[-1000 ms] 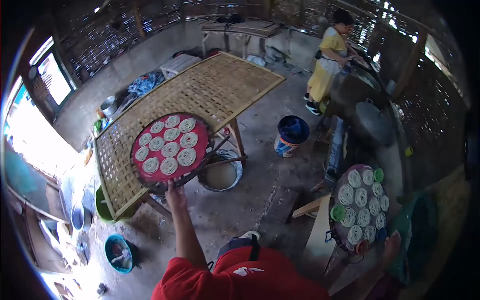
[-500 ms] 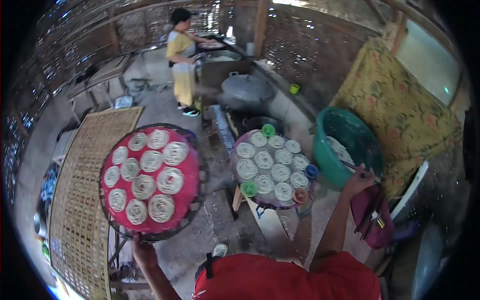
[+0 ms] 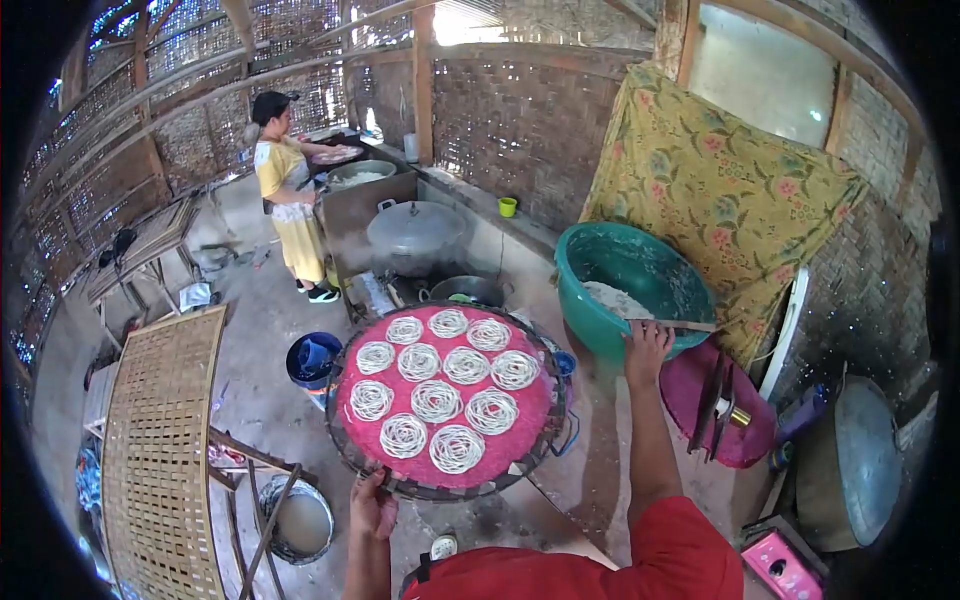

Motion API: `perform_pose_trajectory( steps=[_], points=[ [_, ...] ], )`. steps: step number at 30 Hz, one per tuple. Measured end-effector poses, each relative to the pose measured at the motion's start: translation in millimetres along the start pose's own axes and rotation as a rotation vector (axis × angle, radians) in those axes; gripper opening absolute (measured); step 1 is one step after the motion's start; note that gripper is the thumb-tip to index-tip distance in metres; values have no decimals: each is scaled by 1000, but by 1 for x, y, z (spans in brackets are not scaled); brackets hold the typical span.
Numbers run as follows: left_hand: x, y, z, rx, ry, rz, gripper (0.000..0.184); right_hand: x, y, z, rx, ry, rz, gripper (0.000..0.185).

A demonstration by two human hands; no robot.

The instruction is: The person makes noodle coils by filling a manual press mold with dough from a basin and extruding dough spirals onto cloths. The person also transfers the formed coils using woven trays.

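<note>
My left hand (image 3: pixel 372 505) is closed on the near rim of a round woven tray (image 3: pixel 342 440), thumb on top. Across its pink lining lie several pale coils of noodles (image 3: pixel 437 401). The tray is over the spot of a second round tray, which it almost wholly hides. My right hand (image 3: pixel 650 352) is at the near rim of a big green basin (image 3: pixel 590 325), its fingers closed around the end of a flat wooden stick (image 3: pixel 688 325) lying along that rim. White, doughy or floury stuff (image 3: pixel 615 300) sits in the basin.
A person in yellow (image 3: pixel 285 190) stands at the far stove by a lidded pot (image 3: pixel 415 235). On the left are a bamboo lattice rack (image 3: pixel 160 450), a blue bucket (image 3: pixel 312 360) and a bucket of cloudy liquid (image 3: pixel 300 525). A magenta tray (image 3: pixel 750 425) and large pan (image 3: pixel 860 460) stand right.
The noodle tray in my left hand has moved right, over the second tray, now mostly hidden. My right hand stays at the basin with the stick. The view has turned right and tipped upward.
</note>
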State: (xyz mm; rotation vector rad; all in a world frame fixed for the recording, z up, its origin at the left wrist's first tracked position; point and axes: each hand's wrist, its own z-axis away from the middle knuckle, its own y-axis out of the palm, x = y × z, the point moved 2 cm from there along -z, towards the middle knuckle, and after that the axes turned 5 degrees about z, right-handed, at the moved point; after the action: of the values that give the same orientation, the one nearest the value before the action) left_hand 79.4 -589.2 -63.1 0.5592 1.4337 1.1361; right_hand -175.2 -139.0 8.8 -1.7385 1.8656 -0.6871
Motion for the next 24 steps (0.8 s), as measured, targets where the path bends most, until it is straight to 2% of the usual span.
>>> perform_pose_trajectory(
  steps=[4,5,9,11,13,14,16,17,18,20,22,23,24],
  points=[
    [5,19,2,35,-89,17,37,-41,18,-16,44,80,73,40],
    [6,20,0,51,-102,12,37,-47,18,-20,121,132,130,44],
    [18,25,-13,145,-151,40,37,-37,0,-11,36,175,272,49],
    [28,23,-26,140,-158,20,38,-17,-12,0,-132,243,-68,49],
    [41,12,-45,146,-212,-43,39,-7,36,25,121,391,-902,51],
    [42,17,-47,135,-206,-41,39,7,21,23,132,386,-907,51],
    [47,35,-55,193,-259,-55,36,44,-11,34,798,914,-1551,51],
    [48,42,-59,181,-253,-53,36,56,-30,28,695,958,-1475,47],
    [52,51,-64,201,-256,-74,34,56,-22,28,713,950,-1473,47],
    [55,58,-79,206,-250,-82,33,44,-1,27,504,961,-1365,45],
    [56,58,-97,294,-301,-347,32,45,7,26,470,968,-1346,42],
    [47,68,-103,286,-296,-343,32,49,3,24,389,931,-1328,41],
    [36,79,-107,219,-276,-825,35,51,-1,23,304,895,-1307,41]
  ],
)
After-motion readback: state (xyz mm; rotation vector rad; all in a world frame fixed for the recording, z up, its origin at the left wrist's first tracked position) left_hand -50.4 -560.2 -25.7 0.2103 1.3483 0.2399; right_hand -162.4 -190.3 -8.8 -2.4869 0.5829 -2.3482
